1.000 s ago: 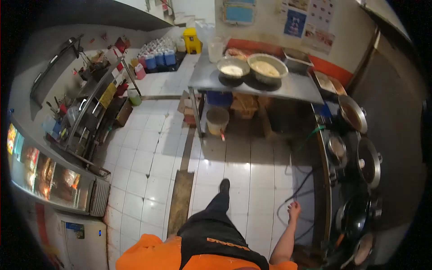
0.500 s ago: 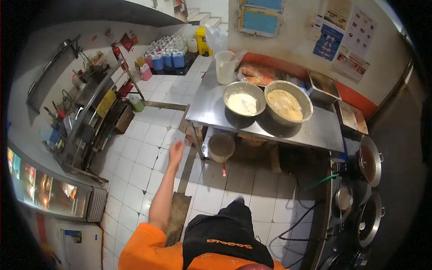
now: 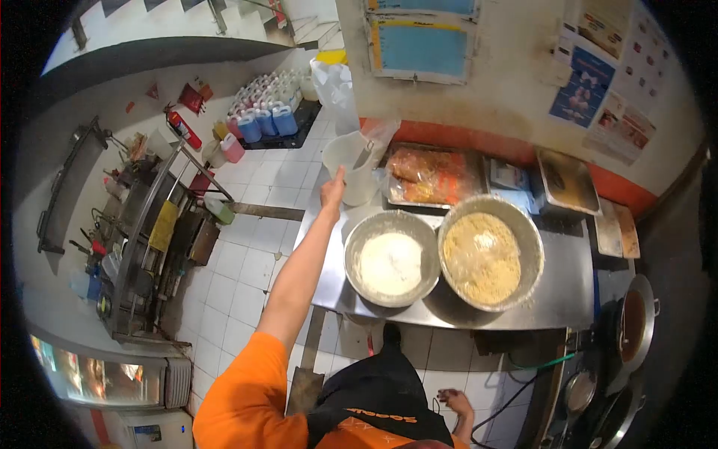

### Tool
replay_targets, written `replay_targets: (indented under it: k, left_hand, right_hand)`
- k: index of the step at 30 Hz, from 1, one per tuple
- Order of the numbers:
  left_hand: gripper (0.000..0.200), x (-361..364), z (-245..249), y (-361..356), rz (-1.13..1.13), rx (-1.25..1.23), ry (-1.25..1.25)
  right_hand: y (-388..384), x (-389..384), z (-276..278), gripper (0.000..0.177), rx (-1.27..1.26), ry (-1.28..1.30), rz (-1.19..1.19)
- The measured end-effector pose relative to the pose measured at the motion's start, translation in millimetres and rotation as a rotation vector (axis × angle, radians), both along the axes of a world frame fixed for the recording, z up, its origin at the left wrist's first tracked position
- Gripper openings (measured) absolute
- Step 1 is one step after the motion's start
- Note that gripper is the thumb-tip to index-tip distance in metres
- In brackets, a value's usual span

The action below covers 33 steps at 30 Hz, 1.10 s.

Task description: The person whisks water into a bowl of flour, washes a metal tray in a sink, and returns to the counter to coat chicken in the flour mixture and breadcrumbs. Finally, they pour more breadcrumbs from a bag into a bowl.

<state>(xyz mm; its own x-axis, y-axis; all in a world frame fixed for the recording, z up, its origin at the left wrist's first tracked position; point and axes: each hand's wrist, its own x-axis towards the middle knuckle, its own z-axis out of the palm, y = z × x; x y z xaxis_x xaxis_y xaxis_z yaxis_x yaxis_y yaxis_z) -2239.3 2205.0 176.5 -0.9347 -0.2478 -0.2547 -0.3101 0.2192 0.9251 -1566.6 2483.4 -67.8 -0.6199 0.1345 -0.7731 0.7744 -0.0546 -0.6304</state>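
Note:
My left hand (image 3: 333,191) is stretched out to the table's left end, its fingers closed at the near side of a white plastic pitcher (image 3: 357,168). The pitcher stands upright with a utensil's handle showing inside. Low by my body, my right hand (image 3: 455,402) hangs with loosely bent fingers apart, holding nothing that I can see. Nearest the front of the metal table (image 3: 557,254) are a bowl of white flour (image 3: 390,262) and a larger bowl of yellowish crumbly coating (image 3: 482,258). Behind them lies a tray of orange-red food in plastic bags (image 3: 430,176).
A metal container (image 3: 566,183) stands at the table's back right. Wide pans (image 3: 636,322) sit on the stove at right, with a green hose (image 3: 546,362) near it. Shelving with utensils (image 3: 142,262) lines the left. Several jugs (image 3: 262,120) stand on the floor at the back.
I have come closer to the table. My left hand has moved forward and up from beside the table to the pitcher. My right hand has come into view at the bottom.

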Motion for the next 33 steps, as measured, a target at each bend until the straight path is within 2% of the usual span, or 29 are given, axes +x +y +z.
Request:
replay_targets:
  k: [1, 4, 6, 8, 10, 12, 14, 16, 17, 18, 20, 23, 27, 29, 30, 32, 33]
  left_hand:
    - [0.068, -20.0, -22.2, 2.9, 0.029, 0.062, 0.059]
    - [0.061, -19.2, -23.1, -2.3, 0.041, 0.078, 0.114]
    - [0.054, -19.8, -34.0, -20.3, 0.075, 0.076, 0.182]
    - [0.049, -9.8, -34.8, -42.7, 0.093, 0.067, 0.255]
    - [0.041, 14.5, -17.1, -67.6, 0.123, 0.265, 0.267]
    - [0.038, 43.8, -16.2, -105.9, 0.087, 0.250, 0.245]
    - [0.035, 71.8, 5.9, -135.1, 0.019, 0.225, 0.294]
    - [0.032, 107.0, 43.8, -157.9, -0.046, 0.000, 0.323]
    - [0.032, 120.7, 59.1, -167.4, -0.121, -0.069, 0.364]
    - [0.032, 134.5, 71.1, -176.8, -0.192, -0.133, 0.408]
    - [0.035, 156.6, 86.8, -192.7, -0.266, -0.204, 0.331]
    - [0.039, 189.4, 107.9, -192.4, -0.273, -0.191, 0.233]
    - [0.038, 214.1, 120.6, -182.5, -0.270, -0.171, 0.244]
    - [0.036, 223.1, 128.8, -164.1, -0.409, -0.327, 0.237]
    - [0.036, 226.2, 127.9, -160.0, -0.405, -0.333, 0.229]
    - [0.035, 221.2, 121.0, -146.8, -0.379, -0.251, 0.144]
    - [0.035, 220.5, 119.0, -141.5, -0.384, -0.255, 0.144]
  right_hand:
    - [8.4, -53.6, 45.2, 0.035, 0.009, 0.017, 0.046]
    - [14.2, -191.6, 194.2, 0.031, 0.144, 0.171, 0.328]
    - [17.3, -235.3, 227.0, 0.031, 0.113, 0.227, 0.325]
    - [13.0, -268.8, 242.9, 0.032, 0.078, 0.287, 0.306]
    - [4.5, -295.8, 254.2, 0.028, 0.012, 0.488, 0.226]
    - [-27.2, -330.1, 278.8, 0.028, 0.030, 0.596, 0.052]
    - [-63.0, -359.5, 298.9, 0.037, 0.253, 0.713, 0.081]
    - [-104.9, -385.2, 315.8, 0.056, 0.300, 0.875, 0.096]
    - [-127.1, -397.1, 318.9, 0.063, 0.312, 0.849, 0.124]
    - [-150.4, -406.3, 316.8, 0.071, 0.323, 0.824, 0.158]
    - [-198.3, -422.3, 291.6, 0.077, 0.405, 0.942, 0.160]
    - [-234.3, -413.9, 302.3, 0.071, 0.375, 0.949, 0.048]
    - [-222.7, -402.8, 314.8, 0.059, 0.406, 1.061, 0.006]
    - [-217.0, -402.8, 319.2, 0.044, 0.573, 1.187, 0.144]
    - [-217.2, -399.5, 327.3, 0.044, 0.563, 1.183, 0.147]
    - [-211.8, -400.9, 339.9, 0.035, 0.558, 1.220, 0.339]
    - [-212.6, -401.4, 336.8, 0.035, 0.557, 1.219, 0.332]
